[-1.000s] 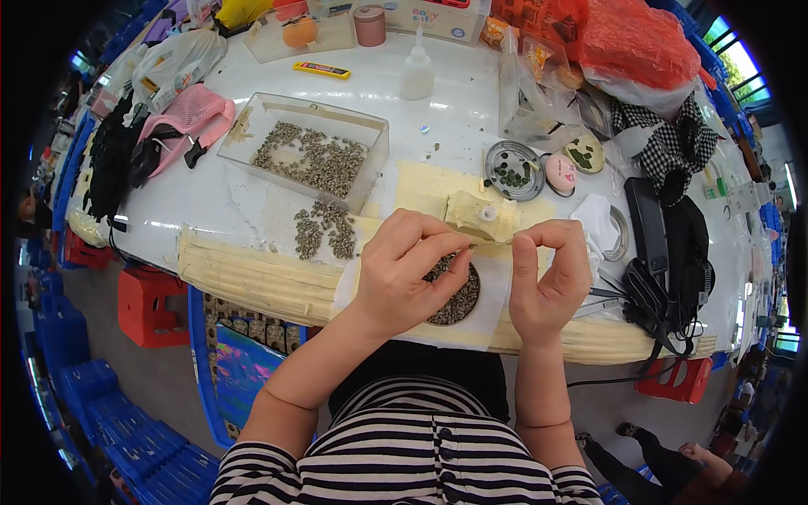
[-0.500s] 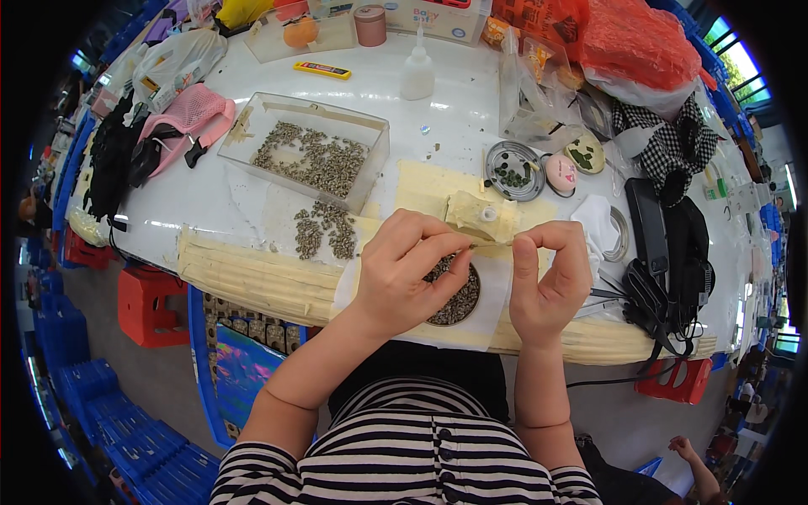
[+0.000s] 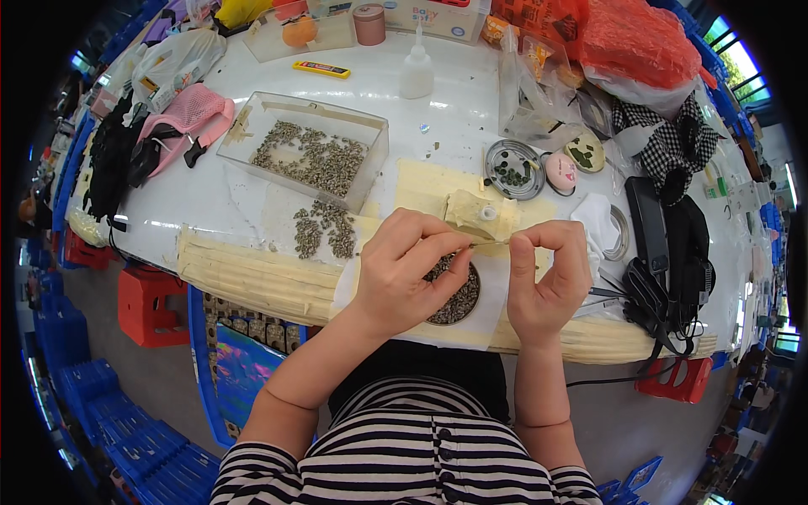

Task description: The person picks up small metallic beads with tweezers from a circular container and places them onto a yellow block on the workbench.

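My left hand (image 3: 411, 268) pinches the near end of a thin, yellowish strand-like piece (image 3: 491, 244) between thumb and fingertips. At its other end, the thumb and forefinger of my right hand (image 3: 549, 278) are closed on it; whether it is wire or thread is too small to tell. Beneath my left fingers sits a round dish of small grey-brown bits (image 3: 457, 303) on a white sheet (image 3: 490, 316), partly covered by the hand. Just beyond both hands stands a block wrapped in yellowish tape (image 3: 471, 212), with a small white piece (image 3: 487, 214) on it.
A clear box (image 3: 379, 164) of small metallic-looking parts stands left, with a loose pile (image 3: 324, 231) before it. Further back is a white squeeze bottle (image 3: 417, 74). To the right lie a round dish with dark bits (image 3: 513, 171), a pink round item (image 3: 560, 173) and black straps (image 3: 661, 278).
More of the thin strand now shows between my fingertips. Both hands stay almost in place. At lower right, another person's arm has left the view.
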Demonstrator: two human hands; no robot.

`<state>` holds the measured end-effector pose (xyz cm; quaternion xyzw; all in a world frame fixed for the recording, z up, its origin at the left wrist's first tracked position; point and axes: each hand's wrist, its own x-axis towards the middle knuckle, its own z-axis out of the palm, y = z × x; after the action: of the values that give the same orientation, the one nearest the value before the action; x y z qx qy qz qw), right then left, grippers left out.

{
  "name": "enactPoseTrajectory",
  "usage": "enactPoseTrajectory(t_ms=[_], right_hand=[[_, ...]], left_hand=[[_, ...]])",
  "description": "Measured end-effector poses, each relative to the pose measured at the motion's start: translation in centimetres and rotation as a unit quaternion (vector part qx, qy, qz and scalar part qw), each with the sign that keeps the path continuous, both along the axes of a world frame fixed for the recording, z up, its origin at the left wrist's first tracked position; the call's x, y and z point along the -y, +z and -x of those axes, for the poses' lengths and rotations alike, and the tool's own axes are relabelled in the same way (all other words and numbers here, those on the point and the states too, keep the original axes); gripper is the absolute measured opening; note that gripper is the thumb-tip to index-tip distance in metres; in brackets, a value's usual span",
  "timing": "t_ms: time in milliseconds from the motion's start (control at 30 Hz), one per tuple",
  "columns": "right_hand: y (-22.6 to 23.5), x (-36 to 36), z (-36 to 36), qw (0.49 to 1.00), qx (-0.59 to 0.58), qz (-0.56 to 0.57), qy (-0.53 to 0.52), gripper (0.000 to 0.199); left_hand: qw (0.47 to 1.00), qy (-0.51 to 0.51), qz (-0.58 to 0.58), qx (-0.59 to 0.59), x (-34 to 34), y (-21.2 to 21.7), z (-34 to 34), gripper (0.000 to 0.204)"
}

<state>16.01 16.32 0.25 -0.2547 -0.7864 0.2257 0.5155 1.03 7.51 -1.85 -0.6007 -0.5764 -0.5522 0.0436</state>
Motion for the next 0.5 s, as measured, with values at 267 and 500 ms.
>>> enactPoseTrajectory(t_ms=[267,500], right_hand=[[-0.4,-0.7,-0.2,0.997,-0.039,0.015,-0.058,0.012],[-0.1,-1.0,0.7,0.993,0.08,-0.044,-0.077,0.012]], left_hand=[[1.0,-0.002,-0.002,0.001,0.1,-0.1,0.0,0.025],[1.0,-0.005,-0.011,0.007,0.0,0.2,-0.1,0.025]])
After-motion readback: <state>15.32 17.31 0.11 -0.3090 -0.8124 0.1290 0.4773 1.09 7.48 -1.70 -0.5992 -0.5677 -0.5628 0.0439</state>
